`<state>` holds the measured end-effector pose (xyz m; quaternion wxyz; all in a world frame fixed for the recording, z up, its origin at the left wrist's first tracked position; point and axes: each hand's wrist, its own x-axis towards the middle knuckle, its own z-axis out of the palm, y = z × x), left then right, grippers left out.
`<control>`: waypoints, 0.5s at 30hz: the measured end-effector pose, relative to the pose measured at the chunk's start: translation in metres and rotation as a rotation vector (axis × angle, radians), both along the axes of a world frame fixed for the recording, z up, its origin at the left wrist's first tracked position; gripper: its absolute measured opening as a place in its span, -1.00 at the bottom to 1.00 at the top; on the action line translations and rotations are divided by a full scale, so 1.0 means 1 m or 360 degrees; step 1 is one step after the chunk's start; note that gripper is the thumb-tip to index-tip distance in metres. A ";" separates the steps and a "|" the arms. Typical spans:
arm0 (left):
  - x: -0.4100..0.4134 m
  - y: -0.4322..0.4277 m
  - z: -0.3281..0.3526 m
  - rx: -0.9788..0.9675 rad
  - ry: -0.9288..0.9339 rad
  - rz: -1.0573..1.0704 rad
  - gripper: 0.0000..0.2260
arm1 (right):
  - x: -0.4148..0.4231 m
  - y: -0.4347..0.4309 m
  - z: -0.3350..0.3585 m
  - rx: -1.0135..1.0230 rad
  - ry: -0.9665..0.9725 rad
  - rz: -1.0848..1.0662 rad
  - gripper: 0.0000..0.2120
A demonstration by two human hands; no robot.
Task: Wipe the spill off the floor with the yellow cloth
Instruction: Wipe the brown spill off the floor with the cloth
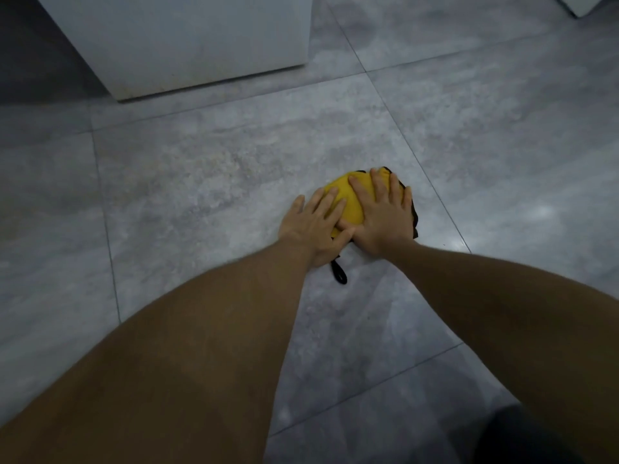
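Left hand flat, fingers spread, on the yellow cloth's left edge. Cloth bunched on grey tile floor beneath both palms. Right hand flat, fingers spread, covers its right side. Black loop pokes out near the left wrist.

1. most of the cloth lies hidden under the left hand and right hand; only a yellow patch between them, a dark hem at the right and a black loop show.
2. both palms face down, so their contact with the cloth is out of sight.
3. no spill can be told on the floor; any wet under the cloth is covered.
4. the white cabinet is cut off by the top edge.
5. both forearms run out of the bottom edge.
6. a dark shape at the bottom right is too dim to identify.
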<state>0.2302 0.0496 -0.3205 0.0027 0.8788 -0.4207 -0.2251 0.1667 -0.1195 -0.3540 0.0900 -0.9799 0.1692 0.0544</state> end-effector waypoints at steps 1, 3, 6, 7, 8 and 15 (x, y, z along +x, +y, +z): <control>-0.001 0.000 0.001 0.0008 0.0005 0.0003 -0.32 | -0.001 0.000 0.000 0.0002 -0.0001 0.0001 -0.11; -0.003 0.001 0.002 0.0028 -0.0010 -0.0029 -0.33 | -0.005 -0.001 0.000 -0.0001 0.0013 -0.0003 -0.11; -0.010 0.000 0.004 0.0041 -0.0029 -0.0136 -0.35 | -0.024 -0.008 0.001 -0.0019 0.0024 -0.0003 -0.10; -0.015 -0.001 0.004 0.0030 -0.0030 -0.0169 -0.36 | -0.033 -0.011 0.002 -0.0018 0.0017 -0.0004 -0.11; -0.022 -0.003 0.004 0.0013 -0.0030 -0.0201 -0.36 | -0.043 -0.015 0.002 -0.0017 0.0006 -0.0012 -0.11; -0.072 -0.011 0.000 -0.0155 -0.0006 -0.0274 -0.37 | -0.101 -0.024 0.003 -0.0066 0.0008 -0.0048 -0.10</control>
